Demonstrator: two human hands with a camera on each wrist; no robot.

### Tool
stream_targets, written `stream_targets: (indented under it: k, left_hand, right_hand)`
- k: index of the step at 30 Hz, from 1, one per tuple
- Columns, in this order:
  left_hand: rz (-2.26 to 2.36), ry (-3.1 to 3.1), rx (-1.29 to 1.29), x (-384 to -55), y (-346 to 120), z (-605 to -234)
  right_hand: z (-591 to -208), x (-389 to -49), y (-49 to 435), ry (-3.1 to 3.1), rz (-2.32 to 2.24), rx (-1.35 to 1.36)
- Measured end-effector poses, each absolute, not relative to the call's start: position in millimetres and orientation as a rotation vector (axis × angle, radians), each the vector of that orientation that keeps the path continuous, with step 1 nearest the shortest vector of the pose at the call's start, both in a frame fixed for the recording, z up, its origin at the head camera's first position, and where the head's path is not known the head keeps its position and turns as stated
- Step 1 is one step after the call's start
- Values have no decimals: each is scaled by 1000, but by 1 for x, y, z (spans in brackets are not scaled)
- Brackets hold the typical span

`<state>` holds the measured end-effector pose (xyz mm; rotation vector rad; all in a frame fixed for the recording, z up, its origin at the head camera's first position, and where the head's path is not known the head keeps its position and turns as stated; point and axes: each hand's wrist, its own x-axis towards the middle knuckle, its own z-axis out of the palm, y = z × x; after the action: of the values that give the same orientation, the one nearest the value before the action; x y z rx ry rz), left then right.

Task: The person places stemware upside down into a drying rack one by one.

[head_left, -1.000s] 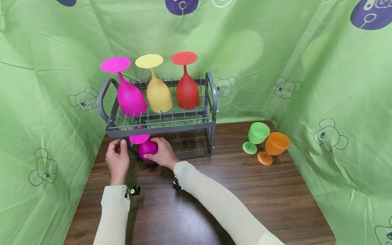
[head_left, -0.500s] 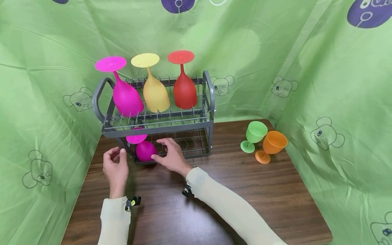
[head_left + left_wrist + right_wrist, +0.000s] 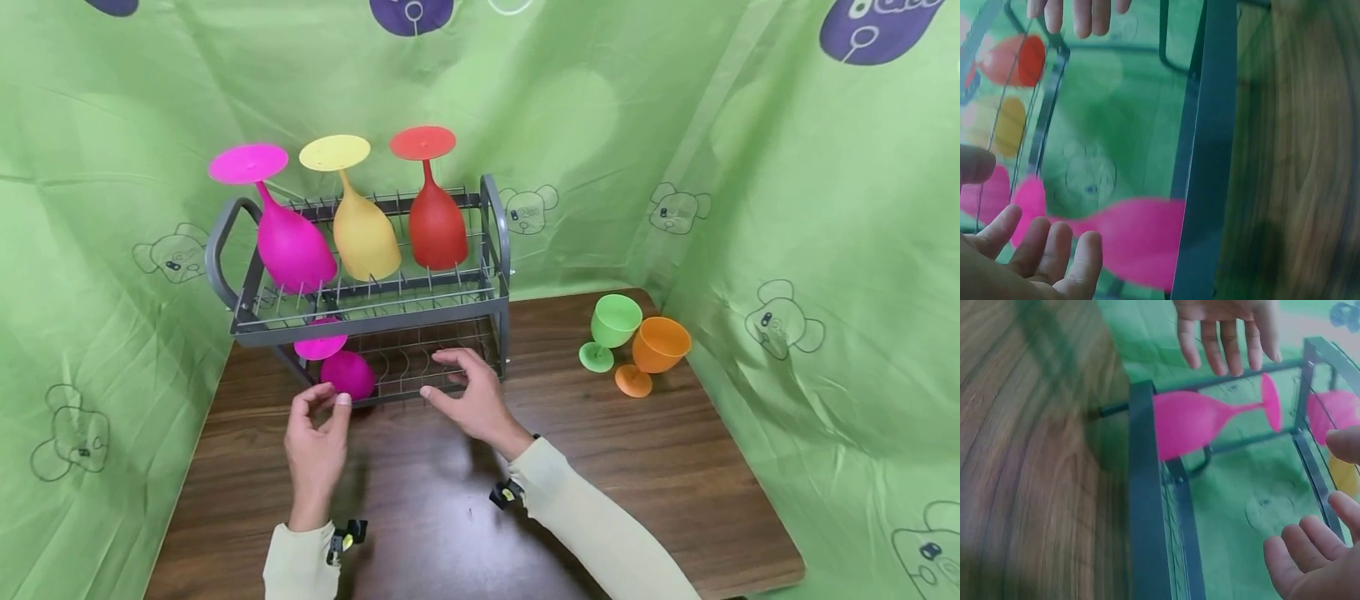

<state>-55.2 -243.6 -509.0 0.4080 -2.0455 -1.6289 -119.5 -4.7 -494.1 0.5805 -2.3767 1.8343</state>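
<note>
A magenta goblet (image 3: 349,375) stands upside down at the left end of the lower tier of a dark grey two-tier dish rack (image 3: 375,318). My left hand (image 3: 317,446) is in front of that goblet, its fingers loosely bent and holding nothing. In the left wrist view a gap shows between those fingers (image 3: 1088,256) and the goblet's base. To the right, my right hand (image 3: 476,398) hovers before the lower tier with thumb and fingers spread around nothing. On the upper tier, another magenta goblet (image 3: 294,247), a yellow goblet (image 3: 365,235) and a red goblet (image 3: 437,229) rest upside down.
A green goblet (image 3: 617,320) and an orange goblet (image 3: 662,344) stand upright close together near the right back edge of the wooden table (image 3: 637,492). Green printed cloth (image 3: 570,125) hangs behind the rack and on both sides.
My right hand has let go of the lower magenta goblet and moved right. My left hand has moved from beside the rack to the goblet's front. The head view has shifted slightly.
</note>
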Motion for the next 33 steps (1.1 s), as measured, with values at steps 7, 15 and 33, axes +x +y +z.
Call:
stream_targets:
  k: [7, 15, 33]
  left_hand:
    - [-1719, -2172, 201, -42, -211, -510]
    - [-1670, -2340, 96, -31, -182, -508]
    - [-1723, -2404, 39, -26, -152, -524]
  right_hand:
    - [-497, -112, 40, -2262, 1936, 393]
    - [-500, -115, 91, -2140, 1950, 160]
    - [-497, -111, 205, -1771, 1565, -394]
